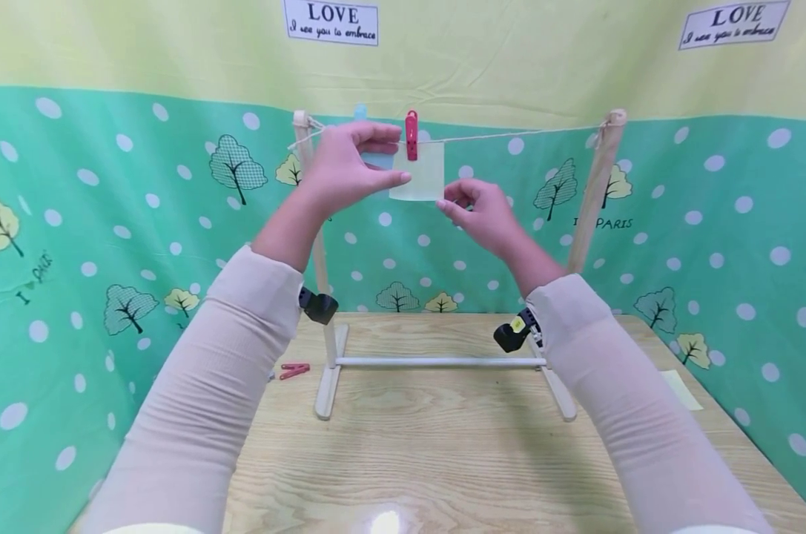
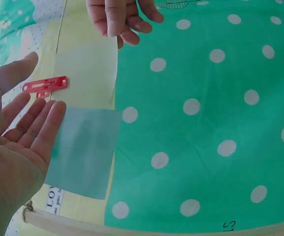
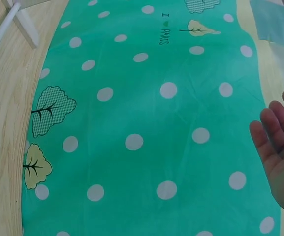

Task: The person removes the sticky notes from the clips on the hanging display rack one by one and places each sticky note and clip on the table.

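Paper (image 1: 425, 176), clothespin (image 1: 412, 136), blue sheet (image 1: 379, 160) (behind left hand (image 1: 349, 162)), posts (image 1: 596, 193)

Pale note (image 1: 424, 180) on the string (image 1: 523, 134), red clip (image 1: 412, 136) at top. Left hand (image 1: 351, 162) at its left side, right hand (image 1: 480, 213) at lower right corner. Second clip (image 1: 294, 372) on the surface (image 1: 409, 445), left.

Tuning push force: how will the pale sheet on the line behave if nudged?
Probably light and floppy: the pale sheet looks paper-thin. It would likely swing or twist, since its lower edge hangs free below the line. A gentle nudge probably won't free it, as the red peg clips its top edge.
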A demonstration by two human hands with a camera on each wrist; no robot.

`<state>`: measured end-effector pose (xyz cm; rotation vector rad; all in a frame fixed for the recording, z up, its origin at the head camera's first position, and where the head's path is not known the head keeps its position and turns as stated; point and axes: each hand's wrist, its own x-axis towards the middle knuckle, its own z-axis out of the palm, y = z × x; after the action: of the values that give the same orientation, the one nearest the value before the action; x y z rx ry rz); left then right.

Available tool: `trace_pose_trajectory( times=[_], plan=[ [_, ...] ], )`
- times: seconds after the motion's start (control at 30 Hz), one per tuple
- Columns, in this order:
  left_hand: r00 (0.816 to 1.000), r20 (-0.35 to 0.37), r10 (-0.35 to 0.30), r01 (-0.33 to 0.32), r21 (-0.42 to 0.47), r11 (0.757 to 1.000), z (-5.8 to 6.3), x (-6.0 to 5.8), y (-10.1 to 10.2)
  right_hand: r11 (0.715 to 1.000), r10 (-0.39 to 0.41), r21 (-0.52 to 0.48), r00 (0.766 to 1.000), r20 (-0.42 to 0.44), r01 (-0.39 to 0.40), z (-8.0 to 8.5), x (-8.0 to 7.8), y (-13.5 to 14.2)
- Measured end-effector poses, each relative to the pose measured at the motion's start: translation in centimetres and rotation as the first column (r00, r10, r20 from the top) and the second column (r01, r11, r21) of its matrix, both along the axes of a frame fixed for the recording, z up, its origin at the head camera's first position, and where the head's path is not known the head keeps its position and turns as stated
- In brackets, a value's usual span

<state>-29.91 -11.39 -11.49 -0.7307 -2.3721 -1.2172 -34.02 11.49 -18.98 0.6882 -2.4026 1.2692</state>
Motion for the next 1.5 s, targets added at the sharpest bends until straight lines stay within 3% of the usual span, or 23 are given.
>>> trace_pose_trajectory(
  times=[0.6,0.87,1.17,1.5],
  plan=[
    [0.99,-0.029,0.138,-0.138,-0.006,0.99,0.8,-0.3,1.8,0.988,-0.125,-0.092,0.991,-0.039,0.121,-0.7,-0.5,-0.7],
    [0.996,0.031,0.079,-0.081,0.04,0.996,0.9,-0.5,2.3,0.989,-0.121,-0.091,0.99,-0.067,0.115,-1.0,-0.7,-0.7],
    [0.993,-0.113,0.041,-0.035,0.055,0.998,0.3,-0.7,2.4,0.987,-0.118,-0.118,0.99,-0.073,0.109,-1.0,-0.7,-0.7],
    [0.985,-0.167,0.051,-0.036,0.095,0.995,0.0,-0.5,2.3,0.986,-0.112,-0.136,0.991,-0.076,0.101,-1.2,-0.6,-0.5]
  ],
)
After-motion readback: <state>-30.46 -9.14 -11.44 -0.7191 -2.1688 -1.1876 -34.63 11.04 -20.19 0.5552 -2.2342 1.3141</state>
